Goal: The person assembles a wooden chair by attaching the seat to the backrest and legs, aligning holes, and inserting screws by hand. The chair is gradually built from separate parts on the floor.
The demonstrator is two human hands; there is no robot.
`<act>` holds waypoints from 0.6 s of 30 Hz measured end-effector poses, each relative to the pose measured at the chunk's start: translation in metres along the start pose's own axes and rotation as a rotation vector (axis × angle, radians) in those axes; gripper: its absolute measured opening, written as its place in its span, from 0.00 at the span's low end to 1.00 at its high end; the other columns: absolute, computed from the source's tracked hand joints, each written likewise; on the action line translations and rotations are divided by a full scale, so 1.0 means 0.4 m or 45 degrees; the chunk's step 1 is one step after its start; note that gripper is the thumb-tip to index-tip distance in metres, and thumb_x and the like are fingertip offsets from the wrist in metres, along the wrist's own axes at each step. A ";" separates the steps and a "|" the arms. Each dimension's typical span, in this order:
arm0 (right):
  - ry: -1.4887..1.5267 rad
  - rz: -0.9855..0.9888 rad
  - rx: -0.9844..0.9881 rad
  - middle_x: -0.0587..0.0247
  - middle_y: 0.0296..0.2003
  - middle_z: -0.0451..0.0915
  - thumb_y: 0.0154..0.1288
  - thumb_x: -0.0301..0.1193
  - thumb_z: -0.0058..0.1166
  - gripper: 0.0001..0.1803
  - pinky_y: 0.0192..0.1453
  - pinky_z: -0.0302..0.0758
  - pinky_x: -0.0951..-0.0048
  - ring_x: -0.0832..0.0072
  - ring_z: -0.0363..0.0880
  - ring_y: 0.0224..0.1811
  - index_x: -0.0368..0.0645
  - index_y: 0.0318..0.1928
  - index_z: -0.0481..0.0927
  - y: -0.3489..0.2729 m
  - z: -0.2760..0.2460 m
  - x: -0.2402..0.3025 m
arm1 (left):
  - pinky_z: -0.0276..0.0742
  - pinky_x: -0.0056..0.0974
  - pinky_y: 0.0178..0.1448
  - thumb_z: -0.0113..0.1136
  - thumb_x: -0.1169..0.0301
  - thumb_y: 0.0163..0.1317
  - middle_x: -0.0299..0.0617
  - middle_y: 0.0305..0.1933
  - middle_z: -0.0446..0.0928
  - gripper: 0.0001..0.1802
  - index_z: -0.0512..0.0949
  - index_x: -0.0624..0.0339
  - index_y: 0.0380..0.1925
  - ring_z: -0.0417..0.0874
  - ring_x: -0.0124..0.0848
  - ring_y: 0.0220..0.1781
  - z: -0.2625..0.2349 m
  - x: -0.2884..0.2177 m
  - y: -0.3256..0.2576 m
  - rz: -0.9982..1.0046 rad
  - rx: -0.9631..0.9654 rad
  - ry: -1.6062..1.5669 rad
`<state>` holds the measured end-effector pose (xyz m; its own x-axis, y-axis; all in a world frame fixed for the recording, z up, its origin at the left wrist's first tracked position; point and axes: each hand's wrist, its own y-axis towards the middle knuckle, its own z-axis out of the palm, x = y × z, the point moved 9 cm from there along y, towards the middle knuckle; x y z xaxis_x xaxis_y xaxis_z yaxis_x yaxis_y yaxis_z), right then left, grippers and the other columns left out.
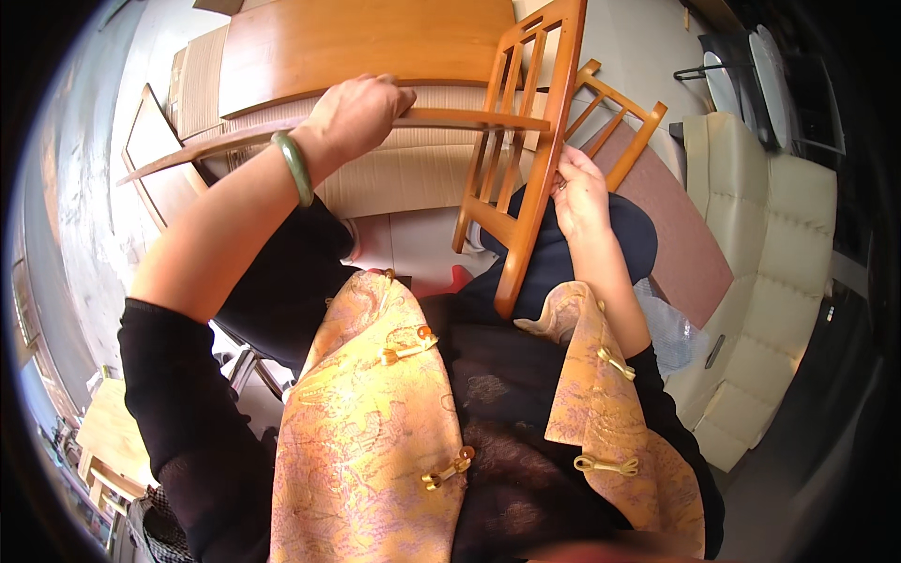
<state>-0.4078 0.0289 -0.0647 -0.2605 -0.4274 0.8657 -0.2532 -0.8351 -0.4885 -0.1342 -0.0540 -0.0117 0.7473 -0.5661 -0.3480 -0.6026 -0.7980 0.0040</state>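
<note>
A slatted orange-brown wooden frame [540, 178] stands tilted in front of me, its lower end close to my lap. A long, thin wooden rail [441, 118] meets the frame at its right end and reaches far out to the left. My left hand [361, 114], with a green bangle above the wrist, is closed over this rail from above. At the outer right side of the frame's thick post, my right hand [582, 192] has its fingers bent and pressed together. Whatever lies between those fingertips is too small or hidden to make out.
A broad wooden panel [366, 52] lies on flattened cardboard [404, 174] ahead. Another slatted wooden piece [624, 122] is beyond the frame at right, by a reddish-brown board [671, 216]. A cream sofa [765, 272] lines the right side; a wooden stool [113, 432] stands lower left.
</note>
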 end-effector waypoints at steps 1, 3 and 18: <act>-0.077 -0.061 -0.008 0.68 0.31 0.81 0.73 0.25 0.44 0.11 0.30 0.68 0.80 0.82 0.74 0.26 0.35 0.48 0.79 -0.003 -0.001 -0.002 | 0.78 0.47 0.44 0.55 0.77 0.58 0.49 0.33 0.77 0.02 0.77 0.59 0.30 0.81 0.49 0.39 -0.005 -0.012 -0.009 0.024 -0.017 0.015; -0.208 -0.127 -0.044 0.68 0.32 0.81 0.73 0.25 0.47 0.09 0.30 0.67 0.81 0.82 0.74 0.27 0.38 0.48 0.79 -0.013 -0.006 -0.010 | 0.78 0.47 0.44 0.56 0.77 0.58 0.48 0.33 0.77 0.02 0.77 0.59 0.29 0.81 0.48 0.39 -0.011 -0.033 -0.026 0.076 -0.042 0.057; -0.752 -0.686 -0.229 0.61 0.35 0.82 0.64 0.20 0.55 0.06 0.40 0.77 0.75 0.76 0.81 0.34 0.34 0.41 0.82 -0.029 0.002 0.066 | 0.78 0.47 0.45 0.61 0.74 0.55 0.45 0.32 0.74 0.04 0.76 0.58 0.30 0.79 0.46 0.41 0.023 -0.011 -0.043 0.006 0.124 0.179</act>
<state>-0.4111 0.0273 -0.0359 0.4604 -0.1370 0.8771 -0.3619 -0.9312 0.0445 -0.1299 -0.0359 -0.0187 0.7721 -0.5984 -0.2139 -0.6254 -0.7753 -0.0883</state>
